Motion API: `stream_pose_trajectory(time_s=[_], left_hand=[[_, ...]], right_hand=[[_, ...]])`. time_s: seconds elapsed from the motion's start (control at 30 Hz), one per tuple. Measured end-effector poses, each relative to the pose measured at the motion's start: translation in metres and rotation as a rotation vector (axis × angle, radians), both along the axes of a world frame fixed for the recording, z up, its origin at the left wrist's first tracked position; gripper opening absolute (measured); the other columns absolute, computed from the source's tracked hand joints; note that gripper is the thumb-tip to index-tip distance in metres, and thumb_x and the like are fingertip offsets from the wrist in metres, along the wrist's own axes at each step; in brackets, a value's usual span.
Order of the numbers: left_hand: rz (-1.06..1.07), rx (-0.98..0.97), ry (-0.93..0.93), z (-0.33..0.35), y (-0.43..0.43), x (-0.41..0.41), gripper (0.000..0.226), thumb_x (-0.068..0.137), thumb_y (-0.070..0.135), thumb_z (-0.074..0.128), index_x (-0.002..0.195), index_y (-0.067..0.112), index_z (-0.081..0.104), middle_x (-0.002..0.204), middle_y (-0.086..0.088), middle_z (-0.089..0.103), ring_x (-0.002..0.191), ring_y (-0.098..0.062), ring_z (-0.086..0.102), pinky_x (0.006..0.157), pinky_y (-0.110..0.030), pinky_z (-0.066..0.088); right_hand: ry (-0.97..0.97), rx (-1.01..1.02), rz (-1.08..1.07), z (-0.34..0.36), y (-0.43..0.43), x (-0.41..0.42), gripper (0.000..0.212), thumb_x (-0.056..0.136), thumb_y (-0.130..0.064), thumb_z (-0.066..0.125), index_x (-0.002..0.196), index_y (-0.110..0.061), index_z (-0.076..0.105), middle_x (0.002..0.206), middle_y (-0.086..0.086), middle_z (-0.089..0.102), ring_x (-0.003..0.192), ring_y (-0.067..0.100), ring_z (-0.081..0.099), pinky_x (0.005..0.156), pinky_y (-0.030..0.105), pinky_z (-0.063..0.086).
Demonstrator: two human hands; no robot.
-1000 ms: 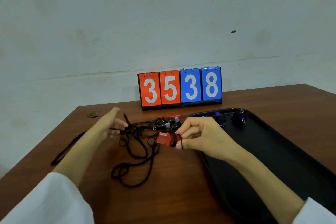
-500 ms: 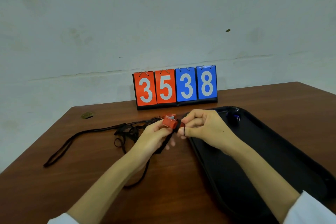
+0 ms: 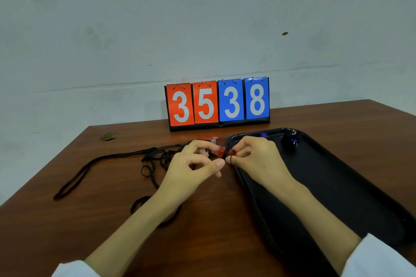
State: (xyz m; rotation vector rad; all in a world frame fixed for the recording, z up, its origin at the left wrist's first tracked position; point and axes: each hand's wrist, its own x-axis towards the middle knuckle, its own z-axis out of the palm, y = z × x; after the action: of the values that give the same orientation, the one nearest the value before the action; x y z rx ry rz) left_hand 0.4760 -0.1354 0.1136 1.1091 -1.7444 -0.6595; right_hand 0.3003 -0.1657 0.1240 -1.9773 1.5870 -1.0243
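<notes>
The whistle (image 3: 222,152) lies crosswise, its long axis running from hand to hand. Fingers of the left hand (image 3: 193,166) pinch its left end, those of the right hand (image 3: 258,159) its right.

red plastic piece (image 3: 221,151) | black band (image 3: 226,153) round it | held level, aloft

Across my brown table (image 3: 315,119), against the pale wall (image 3: 202,29), stands a scoreboard (image 3: 218,102): red cards 3 and 5, blue cards 3 and 8. A black tray (image 3: 337,186) lies on my right, its far corner near the scoreboard. In that corner sit blue bits (image 3: 295,142), too small to make out. A round hole (image 3: 108,136) marks the table's far left.
</notes>
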Motion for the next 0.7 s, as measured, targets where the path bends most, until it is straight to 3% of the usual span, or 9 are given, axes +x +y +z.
stream_pose_trajectory(time_s=[0.1,0.23,0.33,0.5,0.63,0.7], left_hand=[[-0.089,0.016,0.095,0.01,0.005,0.0,0.031,0.08,0.037,0.058,0.067,0.013,0.074,0.093,0.007,0.074,0.1,-0.003,0.062,0.091,-0.022,0.043],[-0.173,0.197,0.243,0.017,0.007,0.003,0.049,0.09,0.046,0.047,0.084,0.006,0.075,0.096,-0.006,0.074,0.097,-0.018,0.068,0.092,-0.032,0.049],[-0.124,0.242,0.307,0.017,0.004,0.007,0.047,0.09,0.047,0.043,0.091,0.014,0.075,0.101,-0.005,0.073,0.102,-0.018,0.066,0.094,-0.037,0.045],[-0.06,0.303,0.297,0.005,-0.012,0.022,0.047,0.1,0.025,0.025,0.106,0.015,0.07,0.11,-0.002,0.071,0.112,-0.017,0.061,0.104,-0.044,0.038],[-0.023,0.402,0.374,-0.004,-0.02,0.035,0.051,0.091,0.023,0.022,0.108,0.006,0.068,0.112,-0.008,0.07,0.11,-0.025,0.058,0.095,-0.042,0.038],[0.023,0.46,0.364,-0.005,-0.024,0.039,0.048,0.088,0.006,0.024,0.108,-0.001,0.067,0.116,-0.013,0.067,0.107,-0.028,0.055,0.089,-0.039,0.04]], right_hand=[[0.106,0.005,0.072,-0.001,0.004,0.004,0.021,0.076,-0.025,0.074,0.094,-0.019,0.065,0.085,-0.005,0.07,0.077,0.002,0.063,0.077,0.02,0.053],[0.178,0.044,0.241,-0.001,0.011,0.01,0.023,0.073,-0.026,0.077,0.092,-0.019,0.065,0.087,-0.005,0.069,0.078,0.003,0.063,0.078,0.022,0.053],[0.153,0.12,0.39,-0.001,0.017,0.014,0.02,0.071,-0.023,0.078,0.087,-0.018,0.067,0.082,-0.004,0.071,0.077,0.002,0.066,0.083,0.024,0.053],[0.065,0.161,0.524,0.002,0.028,0.021,0.017,0.071,-0.021,0.078,0.082,-0.021,0.066,0.078,-0.007,0.072,0.078,-0.001,0.066,0.09,0.022,0.047],[0.001,0.158,0.534,0.01,0.03,0.019,0.018,0.071,-0.02,0.078,0.082,-0.024,0.065,0.075,-0.007,0.071,0.075,-0.002,0.066,0.086,0.016,0.045],[-0.064,0.156,0.523,0.014,0.029,0.015,0.019,0.069,-0.018,0.078,0.083,-0.022,0.066,0.078,-0.003,0.073,0.075,0.002,0.067,0.085,0.02,0.049]])
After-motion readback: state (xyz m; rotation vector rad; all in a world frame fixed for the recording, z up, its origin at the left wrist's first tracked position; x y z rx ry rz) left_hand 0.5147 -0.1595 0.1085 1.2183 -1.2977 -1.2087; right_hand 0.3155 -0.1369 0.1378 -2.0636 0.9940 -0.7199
